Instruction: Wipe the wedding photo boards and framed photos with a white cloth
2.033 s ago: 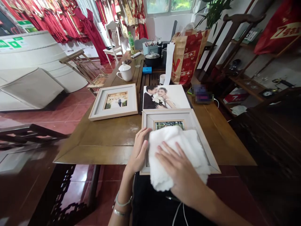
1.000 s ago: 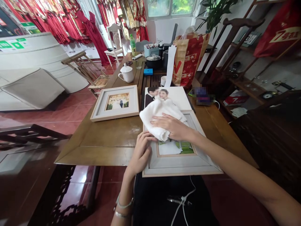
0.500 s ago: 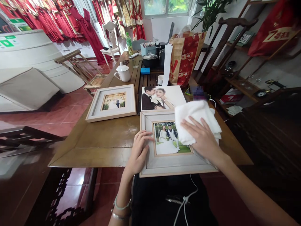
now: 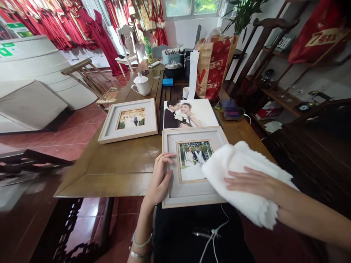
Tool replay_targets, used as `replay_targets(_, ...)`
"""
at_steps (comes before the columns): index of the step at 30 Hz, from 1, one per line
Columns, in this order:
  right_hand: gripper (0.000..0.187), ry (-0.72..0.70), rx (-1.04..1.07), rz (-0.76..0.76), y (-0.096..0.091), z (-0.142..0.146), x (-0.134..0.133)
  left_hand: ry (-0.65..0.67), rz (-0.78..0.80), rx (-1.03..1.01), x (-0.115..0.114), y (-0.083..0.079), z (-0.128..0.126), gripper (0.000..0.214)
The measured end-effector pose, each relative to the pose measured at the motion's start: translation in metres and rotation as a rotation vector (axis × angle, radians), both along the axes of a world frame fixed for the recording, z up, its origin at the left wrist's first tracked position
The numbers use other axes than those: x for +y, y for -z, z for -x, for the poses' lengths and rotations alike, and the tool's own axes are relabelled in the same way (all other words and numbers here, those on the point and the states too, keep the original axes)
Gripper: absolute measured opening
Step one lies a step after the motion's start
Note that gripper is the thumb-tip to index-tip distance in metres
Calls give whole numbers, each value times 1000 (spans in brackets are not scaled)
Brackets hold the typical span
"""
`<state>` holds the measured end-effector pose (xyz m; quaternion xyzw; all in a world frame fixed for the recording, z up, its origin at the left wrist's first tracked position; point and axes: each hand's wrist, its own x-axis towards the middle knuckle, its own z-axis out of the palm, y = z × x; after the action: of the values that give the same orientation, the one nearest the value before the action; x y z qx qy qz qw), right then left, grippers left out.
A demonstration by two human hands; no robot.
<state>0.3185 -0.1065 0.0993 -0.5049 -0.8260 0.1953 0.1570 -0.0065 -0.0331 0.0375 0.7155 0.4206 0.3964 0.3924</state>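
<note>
A person sits at a wooden table (image 4: 120, 168), seen from above through a head camera. A pale picture frame (image 4: 189, 193) lies flat at the table's near edge, its lower border hanging slightly over the person's lap.

The left hand (image 4: 160, 179) rests on the frame's left border. Its fingers are flat and a little apart, steadying the frame rather than gripping it.

The right hand (image 4: 255, 182) lies palm down on a white cloth (image 4: 233, 160), fingers spread and pressing, not closed around it.

Half a second ago the cloth covered the frame's upper right corner. A second ago it sat over the top of the glass. Now it has slid down and out to the lower right, so it covers the frame's right border and spills past the table edge.

The wedding photo (image 4: 194, 160) under the glass shows almost whole; only its lower right corner is hidden. The wiping seems to have left the glass and reached the outer edge.

Just behind lies an unframed print (image 4: 192, 109), touching the frame's top. A second frame (image 4: 128, 120) lies to the left, apart. A white teapot (image 4: 141, 84) and a red bag (image 4: 215, 65) stand farther back.
</note>
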Motion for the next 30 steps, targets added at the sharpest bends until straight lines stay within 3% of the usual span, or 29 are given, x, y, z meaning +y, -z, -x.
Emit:
replay_targets(4, 65, 34, -62, -53, 19, 3, 45, 3, 3, -12, 0, 0, 0, 15)
replay_targets(7, 66, 134, -97, -204, 28, 23, 86, 3, 6, -26, -1, 0, 0, 17)
replay_targets(10, 69, 220, -152, -259, 32, 48, 110, -4, -2, -26, -1, 0, 0, 21)
replay_targets(13, 75, 134, -167, -199, 31, 75, 103, 2, -18, 17, -2, 0, 1, 33)
replay_targets(17, 83, -225, -115, -49, 19, 103, 58, -15, -27, 38, -3, 1, 2, 48)
replay_targets(19, 83, -358, -85, 46, 8, 102, 31, -15, -27, 35, -3, 2, 2, 50)
replay_targets(21, 80, -405, -42, 128, -2, 85, 8, -7, -24, 33, -3, 3, 2, 51)
replay_targets(25, 77, -234, -18, 62, -5, 28, -11, 9, -7, 35, -2, 3, 2, 51)
replay_targets(27, 72, -79, -96, -20, 2, 8, 0, 12, -10, 34, -2, 3, 2, 51)
replay_targets(30, 68, 79, -147, -153, 17, 0, 39, 10, -4, 29, -2, 3, 3, 52)
